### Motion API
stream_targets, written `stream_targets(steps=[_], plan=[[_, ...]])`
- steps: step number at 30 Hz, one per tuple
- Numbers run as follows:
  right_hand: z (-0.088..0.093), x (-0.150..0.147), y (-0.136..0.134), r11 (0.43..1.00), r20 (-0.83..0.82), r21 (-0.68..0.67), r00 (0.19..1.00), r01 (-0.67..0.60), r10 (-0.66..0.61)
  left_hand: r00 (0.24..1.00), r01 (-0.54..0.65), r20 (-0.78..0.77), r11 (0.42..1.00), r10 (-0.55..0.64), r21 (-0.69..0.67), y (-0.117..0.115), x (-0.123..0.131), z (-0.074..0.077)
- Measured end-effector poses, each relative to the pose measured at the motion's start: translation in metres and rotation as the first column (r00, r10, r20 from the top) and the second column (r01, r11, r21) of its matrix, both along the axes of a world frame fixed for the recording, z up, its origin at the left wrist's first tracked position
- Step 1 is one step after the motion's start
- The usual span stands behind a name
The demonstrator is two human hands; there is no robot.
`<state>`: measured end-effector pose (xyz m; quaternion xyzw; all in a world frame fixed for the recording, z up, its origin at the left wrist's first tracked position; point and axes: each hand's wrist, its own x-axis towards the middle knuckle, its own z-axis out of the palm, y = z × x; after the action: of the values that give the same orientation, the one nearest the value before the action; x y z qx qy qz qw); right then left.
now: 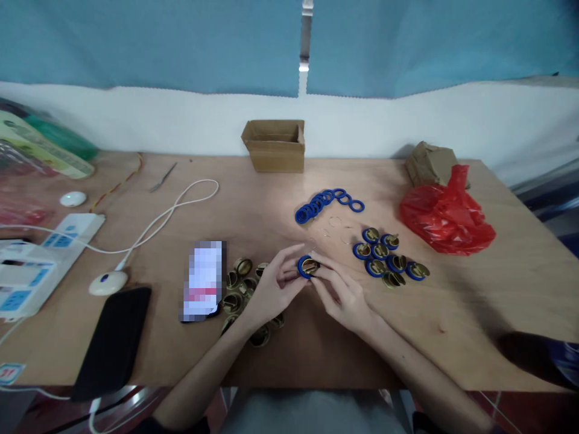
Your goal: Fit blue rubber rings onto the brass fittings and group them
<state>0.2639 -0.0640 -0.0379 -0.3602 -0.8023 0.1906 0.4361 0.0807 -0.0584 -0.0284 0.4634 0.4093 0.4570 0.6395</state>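
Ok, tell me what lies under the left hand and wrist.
Brass-coloured pieces show on both sides of the left hand and wrist, some partly covered. Anything fully beneath is hidden, so their full count cannot be told.

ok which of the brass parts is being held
The brass part with a blue ring around it, at the fingertips of the left hand and right hand; the others in view are on the table.
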Motion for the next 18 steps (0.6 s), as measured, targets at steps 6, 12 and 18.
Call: stream_targets(steps=[6,12,18], plan=[[0.001,0.004,0.003,0.989,-0.119,-0.145,0.993,-0.012,-0.005,0.99,0.093,0.114,0.995,-0.089,-0.033,0.001,-0.006,0.004],[0.006,0.008,0.007,0.877,-0.35,-0.448,0.937,-0.177,0.011,0.997,0.059,0.057,0.997,-0.056,-0.045,0.002,-0.002,0.006],[-0.002,0.007,0.012,0.791,-0.337,-0.581,0.941,-0.192,-0.019,1.0,-0.004,-0.018,1.0,0.004,-0.001,0.002,-0.003,0.0]])
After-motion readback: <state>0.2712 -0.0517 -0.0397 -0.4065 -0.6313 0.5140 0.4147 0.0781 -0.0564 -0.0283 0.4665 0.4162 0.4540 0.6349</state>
